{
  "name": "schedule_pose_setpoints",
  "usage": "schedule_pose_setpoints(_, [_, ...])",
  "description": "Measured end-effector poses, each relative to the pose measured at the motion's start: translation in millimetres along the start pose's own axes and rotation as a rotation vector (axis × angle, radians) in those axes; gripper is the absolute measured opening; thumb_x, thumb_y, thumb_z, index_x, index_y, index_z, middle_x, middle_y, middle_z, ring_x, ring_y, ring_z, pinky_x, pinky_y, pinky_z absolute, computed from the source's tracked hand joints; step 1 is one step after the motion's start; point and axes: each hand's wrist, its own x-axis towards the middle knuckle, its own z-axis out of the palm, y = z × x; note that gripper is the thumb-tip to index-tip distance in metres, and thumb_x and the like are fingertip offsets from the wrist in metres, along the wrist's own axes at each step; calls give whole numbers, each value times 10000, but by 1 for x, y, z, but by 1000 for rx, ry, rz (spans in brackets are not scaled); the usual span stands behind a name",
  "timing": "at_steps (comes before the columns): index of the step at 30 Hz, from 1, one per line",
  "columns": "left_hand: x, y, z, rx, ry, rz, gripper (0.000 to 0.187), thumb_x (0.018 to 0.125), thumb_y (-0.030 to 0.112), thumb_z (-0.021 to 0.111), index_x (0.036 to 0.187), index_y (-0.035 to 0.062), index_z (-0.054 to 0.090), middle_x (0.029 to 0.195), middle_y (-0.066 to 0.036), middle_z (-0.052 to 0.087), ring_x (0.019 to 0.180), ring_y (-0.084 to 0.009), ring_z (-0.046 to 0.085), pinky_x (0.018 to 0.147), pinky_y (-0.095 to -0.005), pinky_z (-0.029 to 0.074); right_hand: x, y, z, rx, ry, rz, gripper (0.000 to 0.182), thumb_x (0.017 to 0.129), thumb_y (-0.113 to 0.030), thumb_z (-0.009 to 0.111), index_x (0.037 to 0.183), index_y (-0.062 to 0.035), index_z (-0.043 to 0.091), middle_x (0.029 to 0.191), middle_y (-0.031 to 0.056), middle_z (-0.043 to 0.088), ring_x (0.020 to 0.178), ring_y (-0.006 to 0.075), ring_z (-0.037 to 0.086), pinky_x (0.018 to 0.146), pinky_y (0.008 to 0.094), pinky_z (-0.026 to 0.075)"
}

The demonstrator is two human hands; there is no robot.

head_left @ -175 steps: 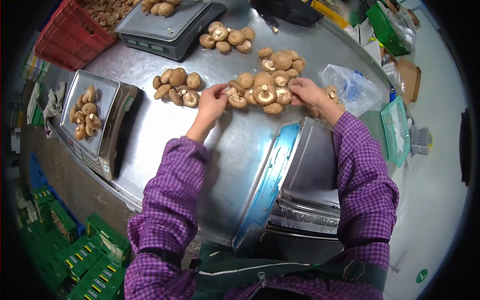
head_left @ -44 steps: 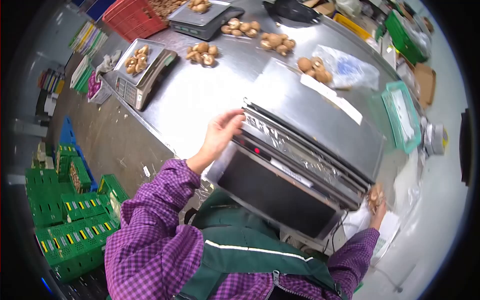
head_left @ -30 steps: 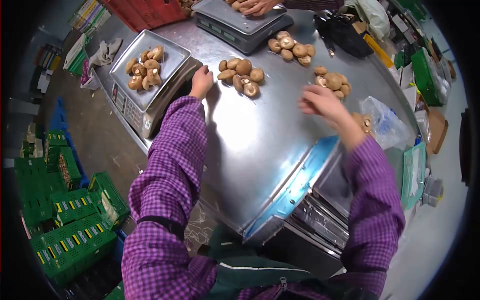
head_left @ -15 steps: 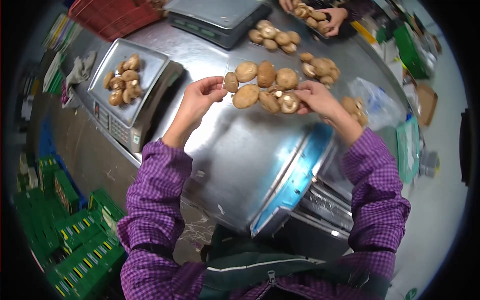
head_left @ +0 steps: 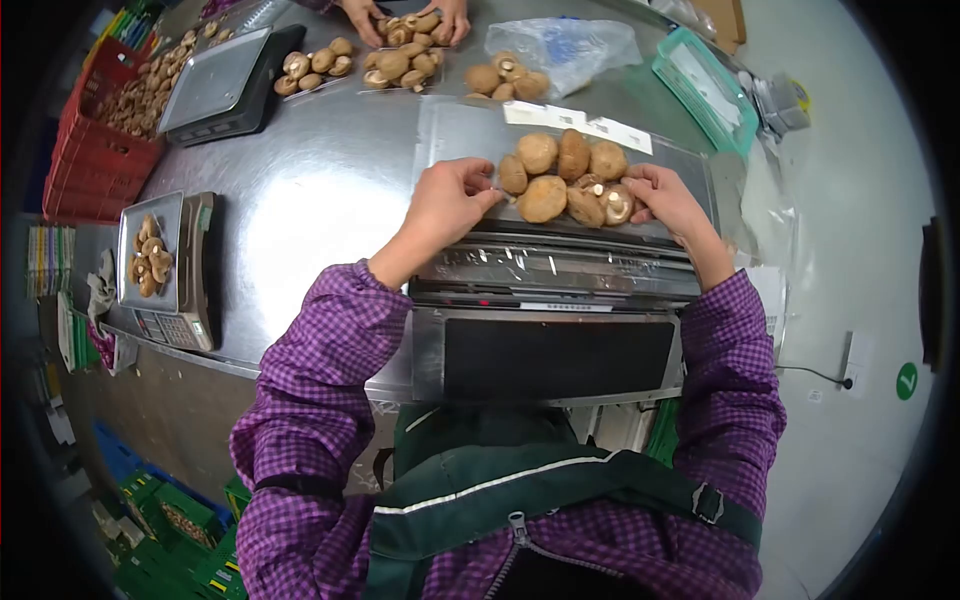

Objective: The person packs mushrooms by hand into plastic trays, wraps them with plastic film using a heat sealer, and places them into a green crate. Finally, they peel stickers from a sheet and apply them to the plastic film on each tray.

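Brown mushrooms point(head_left: 542, 198) lie in two rough rows, in what seems to be a clear shallow tray whose edges barely show. My left hand point(head_left: 452, 205) pinches its left end, thumb and fingers closed. At the opposite end, my right hand point(head_left: 668, 200) grips the edge beside a mushroom with its pale stem turned up. Both hands hold the mushrooms level over the flat top of a wrapping machine point(head_left: 558, 358) with a black front panel. White labels point(head_left: 620, 133) lie just behind them.
A scale point(head_left: 185, 328) bearing mushrooms stands at left. Another scale point(head_left: 215, 85) and a red crate point(head_left: 85, 165) of mushrooms are behind it. A co-worker's hands point(head_left: 362, 20) handle mushrooms at the back. A plastic bag point(head_left: 565, 48) and green basket point(head_left: 735, 125) lie at back right.
My view has turned right. Both hands have carried the mushrooms from above the bare metal table to above the wrapping machine, keeping their hold at both ends.
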Motion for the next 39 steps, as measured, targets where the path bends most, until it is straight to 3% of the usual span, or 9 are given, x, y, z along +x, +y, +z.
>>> schedule_pose_setpoints(9, [-93,21,-20,601,137,-89,225,760,170,701,924,28,643,758,-122,675,676,-217,664,622,-298,504,-106,94,5,-490,565,-269,305,736,-285,718,859,-26,614,701,122,645,673,234,627,628,339,484])
schedule_pose_setpoints(16, [-115,32,-11,-310,50,-378,593,764,-18,645,1305,-40,404,731,-7,585,714,-113,572,708,-235,447,-114,77,14,365,218,-215,149,808,-78,600,924,11,578,650,-15,530,591,55,450,570,216,371])
schedule_pose_setpoints(19, [-148,38,-22,-379,-10,-490,526,784,16,655,1268,-36,458,762,-40,614,705,-117,576,699,-251,468,-142,65,3,660,71,-56,129,812,-31,533,925,24,563,614,-42,441,553,44,367,583,199,330])
schedule_pose_setpoints(21, [-149,44,-33,-1076,-310,-671,377,814,56,642,1170,-28,553,813,-48,621,717,-131,566,715,-256,464,-150,48,-9,944,-193,-145,122,811,-30,496,903,25,554,596,-47,400,543,50,342,587,210,329])
schedule_pose_setpoints(26, [-66,107,-55,-1234,-411,136,319,942,317,480,832,58,631,699,13,462,630,-108,424,594,-266,380,-114,-31,-51,1047,-308,-871,247,845,-84,479,1000,98,542,608,20,490,603,141,493,656,297,426])
schedule_pose_setpoints(28, [-10,121,-35,-1195,96,122,314,964,275,428,933,40,633,781,-14,545,701,-118,489,702,-282,434,-81,-71,-41,942,147,-811,336,900,-150,473,1140,79,527,851,125,643,860,226,609,830,355,469])
schedule_pose_setpoints(32, [88,2,9,544,46,92,314,932,265,497,925,-13,641,911,-41,672,760,-210,596,701,-346,456,39,-14,-24,-213,282,-561,448,913,-269,498,1277,-8,465,1178,188,580,1069,274,575,946,365,419])
schedule_pose_setpoints(33, [75,6,21,560,119,271,350,938,291,484,925,-28,627,838,-49,660,722,-183,588,662,-332,460,33,-8,-12,-414,220,-399,521,880,-315,553,1290,-12,447,1166,209,576,1083,325,560,943,389,416])
schedule_pose_setpoints(39, [8,41,15,-434,-220,-454,436,961,368,424,1003,-31,594,734,20,535,602,-61,421,540,-235,369,-30,-3,-3,-80,91,-324,556,817,-273,651,1237,41,466,1063,181,621,1027,236,585,886,333,450])
